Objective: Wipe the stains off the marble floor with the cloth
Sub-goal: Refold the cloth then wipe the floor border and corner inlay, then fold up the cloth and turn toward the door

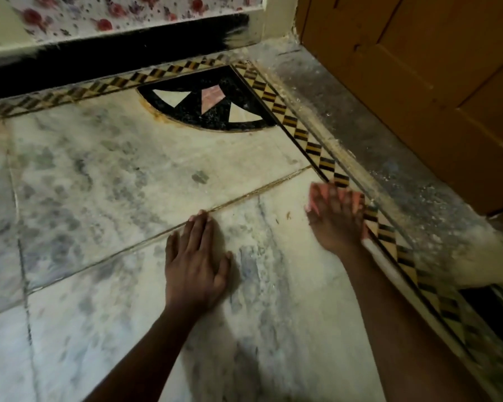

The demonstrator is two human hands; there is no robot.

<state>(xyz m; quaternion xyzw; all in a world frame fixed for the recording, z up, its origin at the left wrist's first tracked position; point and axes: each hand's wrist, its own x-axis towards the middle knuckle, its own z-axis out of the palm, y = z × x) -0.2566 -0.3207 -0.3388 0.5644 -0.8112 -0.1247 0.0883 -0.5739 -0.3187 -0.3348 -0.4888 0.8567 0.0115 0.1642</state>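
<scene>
My left hand [196, 261] lies flat, fingers spread, on the stained marble floor [99, 175]. At three o'clock, my blurred right hand [336, 216] holds something pink; wooden door [418, 82] beyond the patterned border [314, 146].

Left hand [196, 258] lies palm down, fingers extended and close together, thumb spread to the side, forearm reaching in from the lower edge. Right hand [336, 217] is motion-blurred, fingers pointing forward and slightly splayed, wrist bent, forearm entering from lower right. Grasp state indeterminate.
</scene>
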